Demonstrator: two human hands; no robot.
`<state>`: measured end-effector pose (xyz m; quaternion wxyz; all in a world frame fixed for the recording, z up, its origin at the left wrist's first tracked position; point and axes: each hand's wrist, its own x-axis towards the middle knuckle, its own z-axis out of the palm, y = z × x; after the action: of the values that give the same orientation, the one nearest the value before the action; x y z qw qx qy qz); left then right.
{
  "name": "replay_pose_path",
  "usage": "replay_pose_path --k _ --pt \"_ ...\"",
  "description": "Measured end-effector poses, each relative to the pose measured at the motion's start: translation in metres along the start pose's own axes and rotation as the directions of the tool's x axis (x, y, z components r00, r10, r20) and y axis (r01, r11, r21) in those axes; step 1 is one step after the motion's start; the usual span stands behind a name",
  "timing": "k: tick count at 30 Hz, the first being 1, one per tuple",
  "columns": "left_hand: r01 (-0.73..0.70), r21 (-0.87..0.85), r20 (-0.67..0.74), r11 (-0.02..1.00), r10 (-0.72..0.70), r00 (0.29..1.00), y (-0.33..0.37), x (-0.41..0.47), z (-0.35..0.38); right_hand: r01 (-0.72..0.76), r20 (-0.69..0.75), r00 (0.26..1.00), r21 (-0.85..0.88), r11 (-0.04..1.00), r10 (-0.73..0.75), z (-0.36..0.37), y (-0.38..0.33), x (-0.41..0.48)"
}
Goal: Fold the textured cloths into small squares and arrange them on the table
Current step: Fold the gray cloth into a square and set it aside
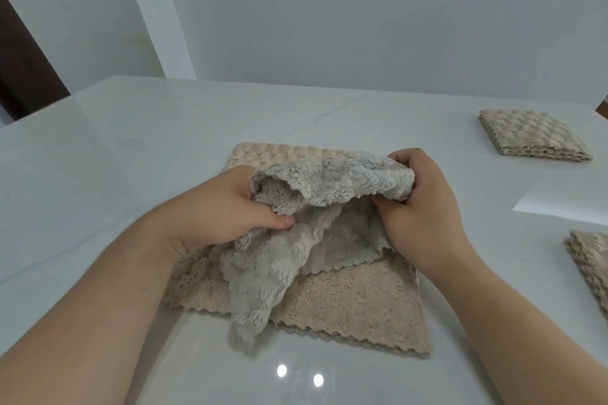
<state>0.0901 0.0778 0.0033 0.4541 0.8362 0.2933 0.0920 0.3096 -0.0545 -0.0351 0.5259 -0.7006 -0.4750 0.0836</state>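
A fluffy grey cloth (289,250) is bunched up and lifted at the table's middle. My left hand (223,207) grips its left upper edge and my right hand (424,207) grips its right upper corner. One loose corner hangs down toward me. Under it a beige textured cloth (358,309) lies flat and spread out on the white table (115,148). A beige cloth folded into a small square (533,135) rests at the far right. Another folded cloth (592,270) sits at the right edge, partly cut off by the frame.
A white sheet of paper (566,197) lies on the right between the two folded cloths. A white wall stands behind the table, and a dark door shows at the far left (23,69).
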Motion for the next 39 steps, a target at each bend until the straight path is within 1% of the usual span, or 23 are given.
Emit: replay_pose_path --k 2,4,6,8,10,11,12,13,15,17,18,20,22,26,27,29,31,33,35,36,37,38,39 --pt "-0.031 -0.102 -0.007 0.994 0.03 1.0 0.004 0.0 0.002 0.027 -0.027 0.999 -0.081 0.996 -0.029 0.0 0.003 0.002" --pt "-0.072 -0.174 -0.006 0.982 0.072 0.997 0.009 -0.002 0.003 0.012 -0.034 0.999 -0.118 0.993 -0.016 0.0 0.005 0.003" --pt "-0.122 -0.203 -0.027 0.971 0.119 0.993 0.005 0.0 0.001 -0.022 -0.029 0.999 -0.133 0.991 0.018 0.0 0.007 0.003" --pt "-0.117 -0.214 -0.06 0.97 0.107 0.992 -0.002 0.003 -0.002 -0.064 -0.039 0.998 -0.152 0.986 0.059 0.0 0.009 0.004" --pt "-0.11 -0.232 -0.141 0.966 0.078 0.987 -0.004 0.006 -0.004 -0.108 -0.065 0.993 -0.179 0.978 0.098 0.0 0.012 0.006" --pt "-0.111 -0.23 -0.218 0.967 0.06 0.974 -0.003 0.007 -0.003 -0.123 -0.074 0.991 -0.192 0.974 0.111 -0.001 0.012 0.006" --pt "-0.115 -0.216 -0.318 0.97 0.042 0.947 -0.002 0.009 -0.001 -0.136 -0.073 0.99 -0.201 0.97 0.124 -0.001 0.013 0.006" --pt "-0.105 -0.212 -0.422 0.972 0.006 0.907 -0.001 0.011 0.0 -0.147 -0.06 0.989 -0.206 0.967 0.138 -0.002 0.013 0.006" --pt "-0.076 -0.214 -0.579 0.974 -0.063 0.813 -0.005 0.015 0.0 -0.172 -0.013 0.985 -0.216 0.961 0.174 -0.002 0.014 0.005" --pt "-0.044 -0.134 -0.678 0.99 -0.059 0.732 -0.01 0.019 -0.001 -0.207 0.024 0.976 -0.234 0.95 0.218 -0.001 0.014 0.005" --pt "-0.02 -0.069 -0.703 0.997 -0.034 0.711 -0.014 0.02 -0.002 -0.211 0.031 0.974 -0.245 0.946 0.225 0.001 0.015 0.006" --pt "0.021 0.093 -0.698 0.995 0.05 0.714 -0.016 0.021 -0.001 -0.195 0.029 0.977 -0.259 0.946 0.21 0.003 0.016 0.006" --pt "0.046 0.215 -0.682 0.976 0.116 0.722 -0.018 0.023 0.002 -0.172 0.021 0.983 -0.264 0.949 0.184 0.004 0.017 0.006" --pt "0.043 0.274 -0.679 0.961 0.162 0.716 -0.021 0.025 0.002 -0.086 0.006 0.996 -0.346 0.934 0.094 0.002 0.017 0.003" --pt "0.048 0.278 -0.681 0.959 0.161 0.714 -0.021 0.024 0.001 -0.043 0.005 0.999 -0.38 0.924 0.049 0.002 0.015 0.002" --pt "0.054 0.28 -0.681 0.959 0.159 0.715 -0.021 0.025 0.0 0.086 0.017 0.996 -0.453 0.887 -0.089 0.002 0.011 0.002" --pt "0.041 0.222 -0.684 0.974 0.125 0.719 -0.02 0.025 -0.001 0.204 0.065 0.978 -0.471 0.858 -0.197 0.004 0.01 0.002" --pt "0.007 0.04 -0.675 0.999 0.022 0.737 -0.021 0.025 -0.006 0.291 0.114 0.957 -0.424 0.858 -0.269 0.01 0.012 0.001" --pt "-0.028 -0.182 -0.627 0.983 -0.094 0.773 -0.022 0.025 -0.011 0.333 0.13 0.943 -0.368 0.868 -0.307 0.014 0.015 0.0" --pt "-0.035 -0.256 -0.61 0.966 -0.133 0.781 -0.023 0.025 -0.015 0.335 0.127 0.942 -0.343 0.878 -0.31 0.015 0.016 0.001" --pt "-0.044 -0.288 -0.608 0.957 -0.147 0.78 -0.024 0.024 -0.017 0.327 0.118 0.945 -0.315 0.891 -0.306 0.015 0.016 0.001" --pt "-0.045 -0.277 -0.623 0.96 -0.144 0.769 -0.025 0.024 -0.019 0.308 0.107 0.951 -0.289 0.906 -0.289 0.015 0.016 0.003" --pt "-0.038 -0.215 -0.654 0.976 -0.115 0.748 -0.026 0.023 -0.02 0.276 0.1 0.961 -0.27 0.923 -0.258 0.014 0.014 0.005"
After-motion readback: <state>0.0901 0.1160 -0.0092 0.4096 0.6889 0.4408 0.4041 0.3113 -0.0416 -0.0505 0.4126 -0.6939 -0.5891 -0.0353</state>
